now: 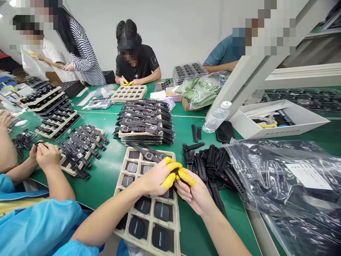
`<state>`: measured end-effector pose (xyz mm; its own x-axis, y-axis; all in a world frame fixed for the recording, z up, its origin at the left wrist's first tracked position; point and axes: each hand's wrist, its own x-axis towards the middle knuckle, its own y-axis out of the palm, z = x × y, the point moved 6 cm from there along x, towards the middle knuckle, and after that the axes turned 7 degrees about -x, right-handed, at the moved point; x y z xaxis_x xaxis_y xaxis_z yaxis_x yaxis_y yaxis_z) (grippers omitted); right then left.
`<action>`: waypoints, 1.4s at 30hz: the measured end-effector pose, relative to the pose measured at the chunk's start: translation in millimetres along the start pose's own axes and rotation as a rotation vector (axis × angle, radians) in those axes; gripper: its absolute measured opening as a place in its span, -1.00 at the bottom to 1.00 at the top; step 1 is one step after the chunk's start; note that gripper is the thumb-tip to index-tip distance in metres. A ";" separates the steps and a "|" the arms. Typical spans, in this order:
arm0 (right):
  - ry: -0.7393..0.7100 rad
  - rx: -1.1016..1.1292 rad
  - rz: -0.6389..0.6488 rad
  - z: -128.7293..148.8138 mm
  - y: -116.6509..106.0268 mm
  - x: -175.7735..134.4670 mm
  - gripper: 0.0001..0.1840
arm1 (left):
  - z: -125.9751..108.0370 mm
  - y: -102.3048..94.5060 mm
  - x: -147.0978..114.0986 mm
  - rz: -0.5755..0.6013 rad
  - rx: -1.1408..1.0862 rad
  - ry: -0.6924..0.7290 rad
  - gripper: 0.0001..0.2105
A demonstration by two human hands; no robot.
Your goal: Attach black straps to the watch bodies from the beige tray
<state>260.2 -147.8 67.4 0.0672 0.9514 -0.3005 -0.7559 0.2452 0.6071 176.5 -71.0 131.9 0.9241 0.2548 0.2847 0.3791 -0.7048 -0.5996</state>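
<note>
My left hand point(161, 176) and my right hand point(194, 190) meet above a beige tray point(178, 213), with yellow finger cots on several fingertips. Both are closed on a small black watch part point(176, 171), mostly covered by the fingers, so its exact shape cannot be made out. Square black watch bodies point(161, 212) sit in the tray's compartments, most with a dark film showing pale lettering. Across the tray's far end lie two watches with straps point(149, 155). To the right of my hands is a loose pile of black watch straps point(210, 161).
Stacked trays of strapped watches point(144, 119) stand beyond my tray. A clear plastic bag point(282, 177) covers the right side, near a white box point(279, 119) and a water bottle point(217, 117). A co-worker's hands point(48, 153) work at left beside another watch tray point(80, 151).
</note>
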 end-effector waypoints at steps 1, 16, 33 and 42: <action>0.022 -0.023 -0.007 -0.6 -1.6 0.1 -0.45 | 0.3 1.4 0.5 0.008 0.048 -0.014 -0.62; 0.079 -0.146 -0.049 4.1 -11.4 -0.6 -0.37 | 2.8 10.6 -0.4 0.088 0.312 0.011 -0.61; 0.193 -0.258 -0.096 -4.2 -23.8 -3.9 -0.30 | 4.6 23.1 1.1 0.264 0.569 -0.072 -0.67; 0.110 -0.276 -0.066 0.7 -9.8 -1.6 -0.35 | 1.9 8.5 -1.6 0.180 0.313 -0.075 -0.65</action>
<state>268.0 -151.6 62.4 0.0622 0.9057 -0.4194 -0.9016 0.2313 0.3656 178.4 -76.1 124.9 0.9738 0.2015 0.1051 0.1958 -0.5093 -0.8380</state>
